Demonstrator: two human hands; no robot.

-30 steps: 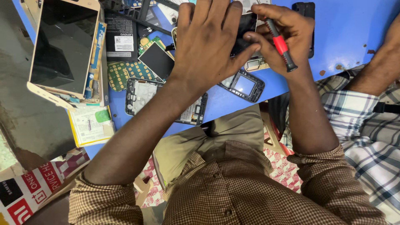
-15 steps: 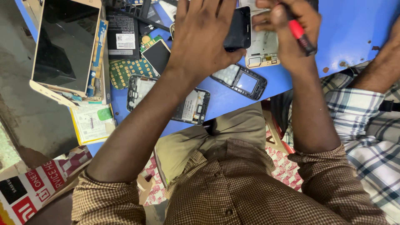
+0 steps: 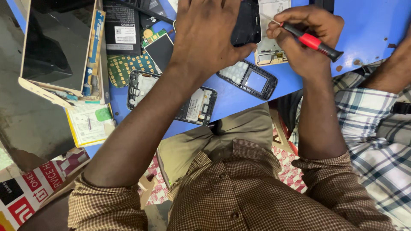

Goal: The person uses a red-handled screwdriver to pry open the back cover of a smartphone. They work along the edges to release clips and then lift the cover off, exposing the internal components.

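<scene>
Head view is showing both hands working at the far edge of a blue surface (image 3: 368,25). Left hand (image 3: 209,34) is pressing down with its fingers spread over a black phone body (image 3: 247,23), its thumb closing along the lower edge of that body, so this hand is gripping the phone body against the surface. Right hand (image 3: 306,36) is closing around a screwdriver with a red and black handle (image 3: 312,42); the metal tip is pointing toward the left hand and is resting on or just above a pale inner phone frame (image 3: 272,30) lying just beside the black body.

Just below the two hands, nearer the person, a dark keypad phone housing with a small screen (image 3: 250,79) is lying flat. Under the left forearm, an opened phone chassis (image 3: 188,102) is lying on the surface. Beyond the left wrist, a green keypad circuit board (image 3: 124,66) and a black battery (image 3: 122,28) are lying side by side. Farther out from the left hand, a large tablet panel (image 3: 55,47) is resting tilted. Beside the right forearm, another person's arm in a checked sleeve (image 3: 372,119) is resting.
</scene>
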